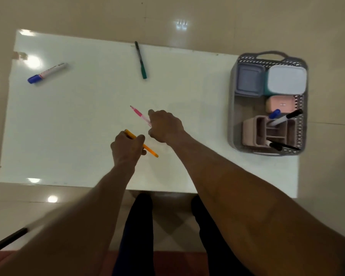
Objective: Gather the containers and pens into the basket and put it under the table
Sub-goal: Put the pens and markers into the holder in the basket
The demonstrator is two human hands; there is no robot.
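Four pens left outside the basket (233, 108), two of them already in hand; containers look done

Basket sits at the right end of the surface (84, 120), partly hanging over the right edge as far as I can tell. Inside: a grey-blue box (249, 79) and a white-lidded teal box (286, 80) at the far end, a pink box (279, 104) below them, a divided organiser (256, 130) nearest me. A blue-capped marker (273, 114) and a black-capped marker (287, 117) stand in the organiser, and another black pen (283, 145) lies along its near side

Left hand (127, 148): fingers closed around an orange pen (150, 151), which sticks out both sides of the fist. Right hand (164, 124): fingers curled over the near end of a pink pen (140, 115), tip pointing away; looks gripped, but whether it is lifted off the surface I can't tell

Still loose: a green pen (141, 60) near the far edge, and a blue-capped white marker (46, 73) at the far left, well apart from everything

Remaining, my read:
- drop orange and pink into the basket
- fetch green and the blue marker
- move the basket under the surface, not started

Roughly two-thirds done
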